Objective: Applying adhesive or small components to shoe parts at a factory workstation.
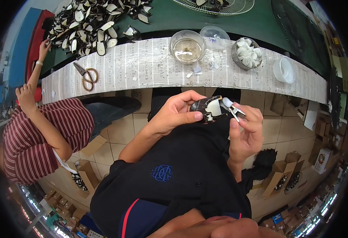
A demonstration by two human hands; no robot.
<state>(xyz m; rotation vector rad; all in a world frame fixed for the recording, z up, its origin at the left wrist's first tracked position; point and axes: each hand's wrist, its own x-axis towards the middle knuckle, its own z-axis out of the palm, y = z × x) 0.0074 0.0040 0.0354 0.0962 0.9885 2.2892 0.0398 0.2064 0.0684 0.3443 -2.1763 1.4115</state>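
Note:
In front of my chest, my left hand (178,113) grips a glossy black shoe upper (199,105) with a cream lining, thumb along its near edge. Close to the right side of that piece, my right hand (246,129) pinches a silver metal clip (235,109). A white wad (227,102), looking like cotton, sits in the clip's jaws. Whether the wad touches the shoe upper I cannot tell. The fingers of my left hand behind the piece are partly hidden.
A paper-covered bench edge (150,75) holds scissors (87,77), a glass bowl of liquid (188,47), a metal bowl of white cotton balls (247,53) and a clear plastic cup (284,70). Similar black-and-cream pieces (98,27) are heaped beyond. A co-worker in a striped shirt (47,139) sits left.

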